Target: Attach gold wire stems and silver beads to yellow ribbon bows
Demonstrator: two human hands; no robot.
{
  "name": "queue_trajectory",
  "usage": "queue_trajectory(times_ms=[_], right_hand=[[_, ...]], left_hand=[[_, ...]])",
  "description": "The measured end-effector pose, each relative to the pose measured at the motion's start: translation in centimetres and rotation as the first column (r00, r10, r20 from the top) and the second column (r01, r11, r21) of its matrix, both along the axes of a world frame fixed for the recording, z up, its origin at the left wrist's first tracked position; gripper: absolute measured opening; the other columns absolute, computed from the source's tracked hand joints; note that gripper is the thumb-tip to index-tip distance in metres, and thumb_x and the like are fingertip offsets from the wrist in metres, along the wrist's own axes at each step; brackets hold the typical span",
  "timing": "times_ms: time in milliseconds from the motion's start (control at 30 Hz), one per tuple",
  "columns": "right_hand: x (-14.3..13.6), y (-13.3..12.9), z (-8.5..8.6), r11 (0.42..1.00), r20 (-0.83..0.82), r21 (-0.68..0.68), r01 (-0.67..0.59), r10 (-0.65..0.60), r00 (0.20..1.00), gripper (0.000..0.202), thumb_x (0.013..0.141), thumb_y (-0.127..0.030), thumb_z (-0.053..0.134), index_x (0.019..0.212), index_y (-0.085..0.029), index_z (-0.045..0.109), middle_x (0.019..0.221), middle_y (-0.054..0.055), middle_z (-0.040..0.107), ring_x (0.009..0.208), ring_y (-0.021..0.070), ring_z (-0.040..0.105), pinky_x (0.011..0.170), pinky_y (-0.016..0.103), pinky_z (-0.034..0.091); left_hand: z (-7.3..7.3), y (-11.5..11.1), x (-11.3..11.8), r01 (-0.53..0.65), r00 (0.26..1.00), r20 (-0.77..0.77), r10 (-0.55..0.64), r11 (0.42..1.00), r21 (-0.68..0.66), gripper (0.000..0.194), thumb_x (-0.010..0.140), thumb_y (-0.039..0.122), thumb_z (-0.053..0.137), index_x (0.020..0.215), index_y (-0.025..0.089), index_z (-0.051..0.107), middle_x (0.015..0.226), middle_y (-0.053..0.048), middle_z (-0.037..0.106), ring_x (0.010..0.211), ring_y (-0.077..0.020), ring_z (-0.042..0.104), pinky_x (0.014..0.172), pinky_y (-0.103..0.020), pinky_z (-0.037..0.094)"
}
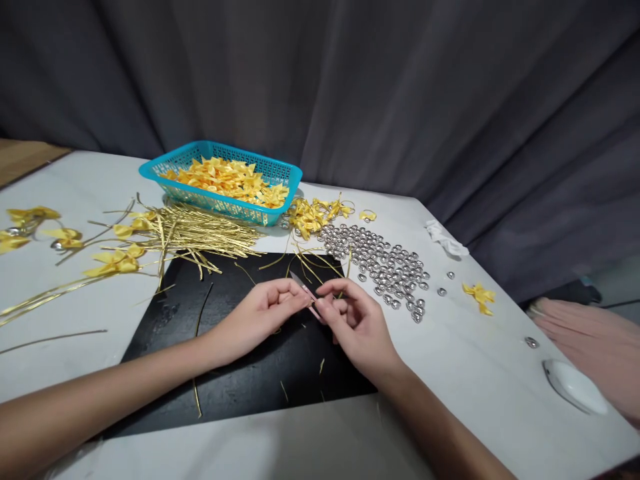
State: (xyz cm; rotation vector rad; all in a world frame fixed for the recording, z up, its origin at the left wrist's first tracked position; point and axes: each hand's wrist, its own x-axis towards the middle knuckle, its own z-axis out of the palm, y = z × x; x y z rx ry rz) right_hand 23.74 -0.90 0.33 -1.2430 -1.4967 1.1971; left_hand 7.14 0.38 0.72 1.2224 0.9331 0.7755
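Over the black mat [235,380], my left hand [265,310] is closed in a pinch, thumb against the forefinger. Its fingertips meet those of my right hand [355,320], also pinched. A tiny gold-coloured bit shows between them, too small to make out. Right under the fingertips is a slim pointed blade with a pink handle [306,288], partly covered by my fingers; whether it lies on the mat or is touched cannot be told. Gold twist ties [200,230] are heaped behind my left hand. Silver heart-shaped beads [385,260] spread out beyond my right hand.
A blue basket [270,217] of yellow ribbon bows [225,179] stands at the back. More bows with beads [310,217] are piled beside it; others lie at left. On the right are a crumpled white tissue [445,239], a yellow bow [480,297] and a white oval object [575,387].
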Motion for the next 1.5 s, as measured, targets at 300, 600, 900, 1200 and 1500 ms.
queue_trajectory(times_ms=[300, 600, 900, 1200, 1500], right_hand=[[-0.4, 0.0, 0.0, 0.993, -0.097, -0.119, -0.010, -0.002, 0.995, 0.023, 0.076, -0.040, 0.062, 0.079, -0.017, 0.055, 0.050, -0.008, 0.045, 0.036, 0.0030, 0.035, 0.033, 0.014, 0.027], [0.8, 0.9, 0.6, 0.997, -0.066, -0.074, 0.018, -0.023, 0.998, 0.023, 0.084, -0.043, 0.054, 0.085, -0.020, 0.048, 0.048, -0.011, 0.038, 0.036, 0.0045, 0.034, 0.033, 0.015, 0.030], [3.7, 3.1, 1.5, 0.950, -0.079, 0.082, 0.300, -0.294, 0.953, 0.033, 0.075, -0.048, 0.067, 0.082, -0.019, 0.054, 0.045, -0.009, 0.039, 0.034, 0.0059, 0.037, 0.035, 0.019, 0.033], [4.4, 3.5, 1.7, 0.983, 0.210, -0.124, 0.132, -0.104, 0.972, 0.039, 0.073, -0.056, 0.062, 0.083, -0.019, 0.053, 0.045, -0.009, 0.039, 0.033, 0.0064, 0.036, 0.035, 0.020, 0.030], [4.2, 3.4, 1.4, 0.979, 0.264, -0.184, 0.089, -0.038, 0.964, 0.036, 0.075, -0.055, 0.057, 0.084, -0.020, 0.052, 0.052, -0.009, 0.036, 0.037, 0.0066, 0.031, 0.036, 0.020, 0.024]], left_hand=[[0.1, 0.0, 0.1, 0.050, 0.998, 0.044, -0.050, 0.999, 0.002, 0.032, 0.081, 0.047, 0.055, 0.067, 0.018, 0.048, 0.047, 0.012, 0.027, 0.041, -0.0062, 0.017, 0.036, -0.018, 0.013], [0.9, 1.6, -0.9, 0.192, 0.971, -0.162, -0.173, 0.975, 0.111, 0.027, 0.086, 0.038, 0.051, 0.070, 0.017, 0.050, 0.052, 0.009, 0.033, 0.045, -0.0070, 0.025, 0.041, -0.018, 0.021], [5.1, 5.1, -6.5, 0.427, 0.798, -0.527, -0.293, 0.891, 0.151, 0.024, 0.087, 0.037, 0.052, 0.077, 0.017, 0.060, 0.060, 0.001, 0.064, 0.051, -0.0116, 0.058, 0.052, -0.020, 0.046], [4.0, 6.1, -8.1, 0.534, 0.692, -0.617, -0.375, 0.841, 0.087, 0.015, 0.080, 0.024, 0.060, 0.073, 0.018, 0.071, 0.064, -0.003, 0.071, 0.060, -0.0151, 0.067, 0.055, -0.020, 0.051], [1.3, 4.5, -13.0, 0.350, 0.740, -0.672, -0.028, 0.869, 0.350, 0.024, 0.083, 0.036, 0.058, 0.083, 0.018, 0.073, 0.078, -0.006, 0.073, 0.066, -0.0160, 0.065, 0.060, -0.021, 0.049]])
